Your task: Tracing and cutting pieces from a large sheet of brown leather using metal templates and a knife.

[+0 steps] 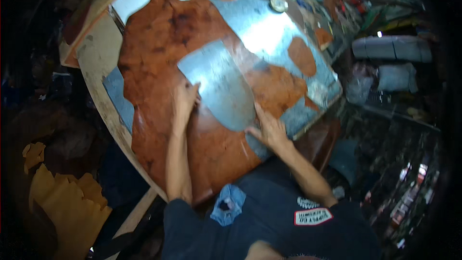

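Observation:
A grey, smooth sheet template [222, 84] lies on a large brown leather hide [156, 62]. One end of it is squared; the other, nearer me, is rounded. At its left edge is my left hand [185, 98], fingers curled in against the rim. My right hand [272, 131] rests at the rounded end on the right. Its thumb and forefinger are spread, the tips touching or very near the edge. Motion blur softens the fingertips of both hands.
Under the hide is a worktable with a wooden edge [111, 120] and a grey metal top [228, 12]. Brown leather pieces [302, 57] lie to the right and far side. A round tin [278, 4] stands at the back. Tan leather [67, 212] lies at lower left.

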The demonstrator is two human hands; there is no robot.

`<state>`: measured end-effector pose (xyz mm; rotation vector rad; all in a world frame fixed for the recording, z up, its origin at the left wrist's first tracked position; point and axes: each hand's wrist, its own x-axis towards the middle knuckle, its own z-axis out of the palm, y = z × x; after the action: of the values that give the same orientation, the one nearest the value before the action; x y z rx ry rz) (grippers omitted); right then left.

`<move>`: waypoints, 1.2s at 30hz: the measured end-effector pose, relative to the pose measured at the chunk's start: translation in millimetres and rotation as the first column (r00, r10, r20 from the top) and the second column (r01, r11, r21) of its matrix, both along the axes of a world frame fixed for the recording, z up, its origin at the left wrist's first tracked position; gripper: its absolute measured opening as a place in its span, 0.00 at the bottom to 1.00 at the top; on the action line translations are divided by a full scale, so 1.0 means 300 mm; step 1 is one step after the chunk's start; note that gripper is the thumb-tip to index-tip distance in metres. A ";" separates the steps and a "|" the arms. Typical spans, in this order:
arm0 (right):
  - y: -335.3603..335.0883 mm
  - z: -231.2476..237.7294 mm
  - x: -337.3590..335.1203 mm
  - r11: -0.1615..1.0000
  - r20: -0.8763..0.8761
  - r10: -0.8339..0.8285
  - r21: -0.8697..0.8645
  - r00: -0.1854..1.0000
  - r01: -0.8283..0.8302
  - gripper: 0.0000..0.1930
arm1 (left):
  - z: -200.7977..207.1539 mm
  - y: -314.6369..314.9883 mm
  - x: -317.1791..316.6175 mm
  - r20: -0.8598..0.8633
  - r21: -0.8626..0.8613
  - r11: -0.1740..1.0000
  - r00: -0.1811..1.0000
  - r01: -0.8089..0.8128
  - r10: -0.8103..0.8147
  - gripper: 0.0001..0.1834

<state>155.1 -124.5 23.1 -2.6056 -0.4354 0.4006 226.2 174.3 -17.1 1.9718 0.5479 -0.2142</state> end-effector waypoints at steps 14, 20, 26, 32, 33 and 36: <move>0.022 0.034 0.008 0.989 -0.174 -0.147 -0.036 0.974 0.142 0.38 | -0.076 0.143 0.016 0.191 0.678 0.686 0.839 0.262 -0.509 0.51; 0.039 -0.071 -0.061 0.899 -0.051 -0.061 0.431 0.997 0.078 0.35 | -0.040 0.170 -0.082 0.225 0.677 0.702 0.845 0.222 -0.484 0.51; 0.128 0.003 -0.124 0.337 -0.951 0.250 0.260 0.180 0.905 0.16 | -0.044 0.303 -0.367 0.064 0.679 0.692 0.919 0.246 -0.389 0.52; 0.195 0.010 -0.226 0.492 -0.884 0.420 0.410 0.203 0.768 0.14 | 0.002 0.179 -0.554 -0.123 0.674 0.689 0.960 0.266 -0.251 0.52; 0.194 0.007 -0.235 0.501 -0.874 0.442 0.429 0.203 0.752 0.14 | 0.013 0.141 -0.578 -0.117 0.690 0.682 0.967 0.243 -0.226 0.52; 0.152 -0.009 -0.238 0.468 -0.849 0.455 0.486 0.269 0.738 0.11 | 0.018 -0.007 -0.627 -0.159 0.647 0.737 0.980 0.195 -0.121 0.47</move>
<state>83.7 -78.9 20.4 -0.8820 0.1658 1.2033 38.2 172.1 -11.5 2.7269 0.5716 -0.2554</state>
